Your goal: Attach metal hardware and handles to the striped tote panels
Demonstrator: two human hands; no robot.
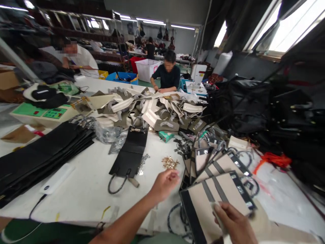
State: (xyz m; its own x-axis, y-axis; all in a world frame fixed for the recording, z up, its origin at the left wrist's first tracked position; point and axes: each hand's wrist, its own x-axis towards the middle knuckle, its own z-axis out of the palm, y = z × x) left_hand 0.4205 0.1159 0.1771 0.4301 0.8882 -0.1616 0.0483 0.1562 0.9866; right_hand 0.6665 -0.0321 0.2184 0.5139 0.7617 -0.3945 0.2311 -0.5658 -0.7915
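My left hand [165,184] is over the white table, its fingers curled together and slightly blurred. Just beyond its fingertips lies a small pile of gold metal fittings [170,162]. Whatever the left fingers pinch, if anything, is too small to make out. At the lower right, my right hand [236,223] closes round a narrow grey-beige piece [217,214] whose kind I cannot tell. It sits above the top beige bag panel [203,206], which has dark bands and black edges. More panels with rope handles [213,169] fan out beneath and behind it.
A black bag piece with a handle [129,152] lies mid-table. Stacked black panels [48,152] and a white device with a cord [57,179] are left. Beige and olive parts [152,108] heap at the back, where a person [166,74] works. Black bags [248,101] pile right.
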